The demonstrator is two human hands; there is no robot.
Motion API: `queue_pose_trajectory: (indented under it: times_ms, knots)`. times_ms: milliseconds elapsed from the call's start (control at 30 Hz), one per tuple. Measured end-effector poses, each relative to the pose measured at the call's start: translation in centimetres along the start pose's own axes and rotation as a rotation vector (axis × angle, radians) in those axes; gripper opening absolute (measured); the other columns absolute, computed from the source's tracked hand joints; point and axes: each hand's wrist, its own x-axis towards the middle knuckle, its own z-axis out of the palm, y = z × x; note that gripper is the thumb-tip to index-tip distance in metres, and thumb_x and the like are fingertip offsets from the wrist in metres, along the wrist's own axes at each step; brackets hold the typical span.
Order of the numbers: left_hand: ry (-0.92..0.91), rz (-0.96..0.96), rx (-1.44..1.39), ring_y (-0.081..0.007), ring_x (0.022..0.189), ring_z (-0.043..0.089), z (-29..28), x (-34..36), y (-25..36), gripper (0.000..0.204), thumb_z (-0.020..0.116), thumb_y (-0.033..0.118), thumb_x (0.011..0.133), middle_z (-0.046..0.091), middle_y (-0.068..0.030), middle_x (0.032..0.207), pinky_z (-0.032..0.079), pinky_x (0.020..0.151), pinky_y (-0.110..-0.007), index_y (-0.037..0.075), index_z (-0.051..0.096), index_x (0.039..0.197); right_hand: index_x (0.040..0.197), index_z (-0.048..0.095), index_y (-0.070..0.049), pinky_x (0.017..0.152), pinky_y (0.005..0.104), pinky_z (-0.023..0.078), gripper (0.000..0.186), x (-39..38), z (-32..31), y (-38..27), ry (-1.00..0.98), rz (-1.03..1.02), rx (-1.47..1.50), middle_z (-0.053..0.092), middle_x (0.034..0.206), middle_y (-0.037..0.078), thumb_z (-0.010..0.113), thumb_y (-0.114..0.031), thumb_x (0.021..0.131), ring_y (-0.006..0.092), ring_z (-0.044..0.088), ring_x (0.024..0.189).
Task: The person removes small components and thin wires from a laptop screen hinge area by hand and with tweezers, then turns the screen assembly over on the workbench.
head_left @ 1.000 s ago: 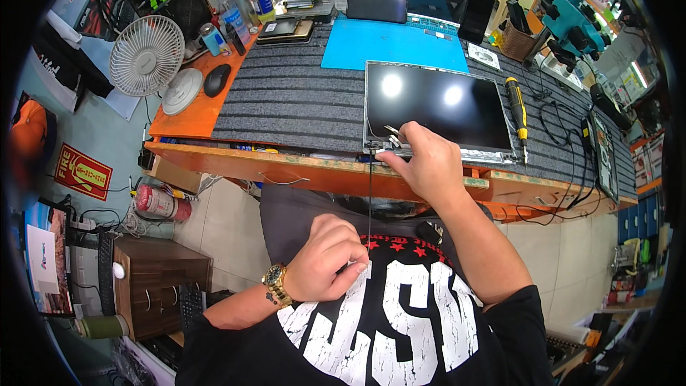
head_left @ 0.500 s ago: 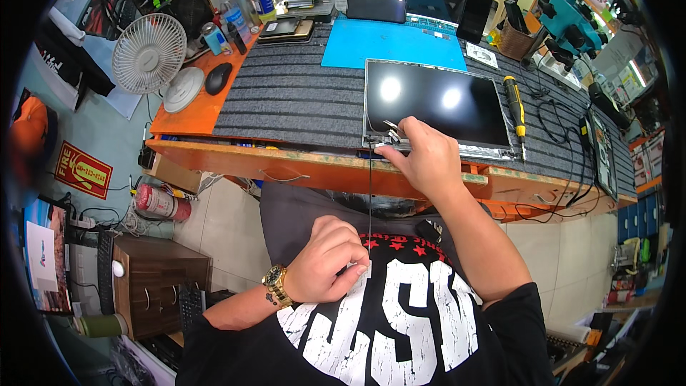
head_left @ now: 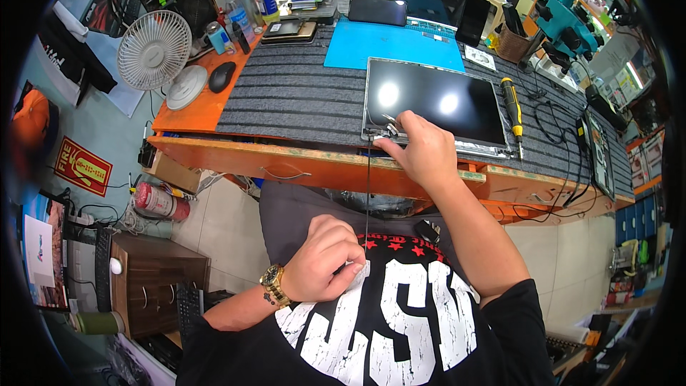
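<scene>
A laptop screen with a dark, glossy panel lies face up near the table's front edge. My right hand is closed at its near left corner, the thumb low on the edge and the fingers beside a small metal hinge. From that corner a thin dark strip runs taut down toward me, past the table edge. My left hand, with a gold watch on the wrist, pinches its lower end in front of my shirt. The fingertips hide the very end of the strip.
Right of the screen lies a yellow and black screwdriver, with loose black cables beyond it. A blue mat lies behind the screen, near a phone. A white fan and a mouse stand at the left.
The view has shifted slightly. Both hands keep nearly the same grip, and the strip stays stretched between the left hand and the screen corner.
</scene>
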Motion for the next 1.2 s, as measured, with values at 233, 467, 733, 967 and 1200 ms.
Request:
queue_pose_trajectory:
  times_ms: [233,467,733,967,1200]
  knots:
    - [-0.026,0.023,-0.002,-0.0320,0.105,0.065,-0.3,-0.2,0.2,0.022,0.081,0.001,0.087,0.065,-0.0073,0.105,0.045,0.104,-0.049,0.009,0.072,0.105,0.104,0.067,-0.008,0.071,0.0466,0.062,0.051,0.2,0.0,0.0,-0.010,0.009,-0.017,0.079,0.094,0.009,0.101,-0.041,0.085,0.0356,0.079,0.086]
    - [-0.042,0.030,-0.006,-0.0324,0.106,0.065,-0.5,-0.4,0.3,0.023,0.081,0.001,0.086,0.065,-0.0077,0.105,0.046,0.104,-0.049,0.009,0.072,0.106,0.105,0.066,-0.008,0.069,0.0471,0.061,0.050,0.4,0.2,0.1,0.009,-0.006,-0.016,0.079,0.092,0.010,0.099,-0.040,0.086,0.0361,0.079,0.084]
    - [-0.040,0.036,-0.008,-0.0327,0.106,0.065,-0.7,-0.7,0.4,0.023,0.082,0.002,0.087,0.065,-0.0081,0.106,0.046,0.104,-0.050,0.009,0.072,0.106,0.103,0.066,-0.007,0.071,0.0474,0.062,0.052,0.9,0.3,0.1,-0.005,0.018,-0.016,0.080,0.095,0.010,0.099,-0.044,0.088,0.0370,0.079,0.086]
    - [-0.048,0.037,-0.025,-0.0327,0.106,0.064,-1.0,-0.9,0.5,0.021,0.082,0.002,0.089,0.065,-0.0082,0.105,0.046,0.104,-0.050,0.009,0.071,0.105,0.106,0.065,-0.010,0.071,0.0494,0.061,0.046,1.1,0.3,0.1,-0.004,0.005,-0.016,0.079,0.092,0.011,0.096,-0.041,0.091,0.0369,0.080,0.086]
    - [-0.057,0.027,-0.053,-0.0326,0.105,0.064,-1.3,-1.1,0.9,0.018,0.082,0.004,0.091,0.064,-0.0077,0.105,0.046,0.103,-0.049,0.009,0.071,0.105,0.106,0.065,-0.009,0.071,0.0493,0.061,0.047,1.3,0.6,0.4,0.015,-0.007,-0.023,0.079,0.091,0.011,0.095,-0.041,0.091,0.0379,0.079,0.086]
